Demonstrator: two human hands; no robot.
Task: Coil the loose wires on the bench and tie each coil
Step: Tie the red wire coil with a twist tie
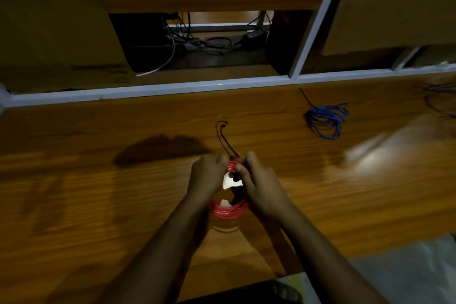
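Both my left hand point(206, 175) and right hand point(256, 182) pinch the red coil point(228, 208) at twelve o'clock — I'd cinch the black tie point(223, 137) snugly there.

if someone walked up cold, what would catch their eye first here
Most likely the bright red wire coil at the centre of the wooden bench, held up between the left hand and right hand, with a thin black tie sticking up from its top. Next, the blue wire coil lying alone further back on the right.
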